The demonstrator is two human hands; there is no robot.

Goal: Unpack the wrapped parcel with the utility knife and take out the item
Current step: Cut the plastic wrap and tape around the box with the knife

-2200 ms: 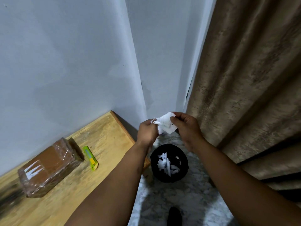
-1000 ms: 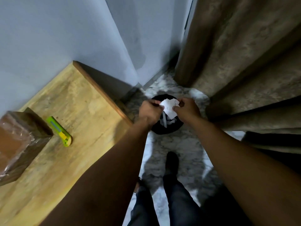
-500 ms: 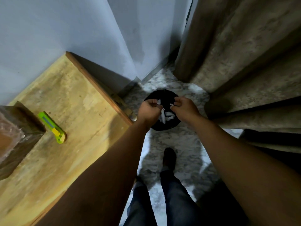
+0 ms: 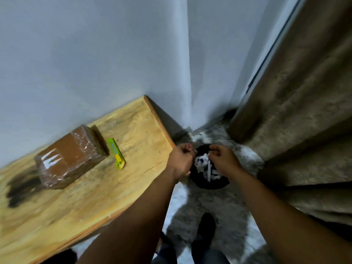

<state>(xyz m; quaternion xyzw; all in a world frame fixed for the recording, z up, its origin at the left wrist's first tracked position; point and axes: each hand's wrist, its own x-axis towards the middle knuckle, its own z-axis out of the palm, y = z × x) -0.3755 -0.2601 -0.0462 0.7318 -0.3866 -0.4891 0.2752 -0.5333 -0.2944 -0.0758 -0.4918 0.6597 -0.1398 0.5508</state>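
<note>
Hands over a black bin (image 4: 207, 182) on the marble floor (image 4: 224, 210), just off the right edge of the bench (image 4: 80, 202). Left hand (image 4: 181, 159) with fingers curled in, thumb side toward the bin; whether anything small sits pinched there, cannot tell. Right hand (image 4: 223, 158) with fingers loosely curled and parted, nothing visible in them. White paper scraps (image 4: 204, 166) heaped inside the bin, directly beneath both hands.

Wrapped parcel (image 4: 69, 156) flat on the bench, well left of the hands, brown under glossy film, far corner close to the grey wall (image 4: 85, 54). Utility knife (image 4: 116, 153), green and yellow, lying just beside the parcel's right side, apart from it by a thin strip of wood. Broad bare wood between knife and the bench's right edge, and more toward the near edge.

Narrow floor pocket around the bin: bench edge on the left, wall corner behind, brown curtain (image 4: 304, 121) folds hard against the right. Dark shoe (image 4: 206, 225) on the floor nearer than the bin.
</note>
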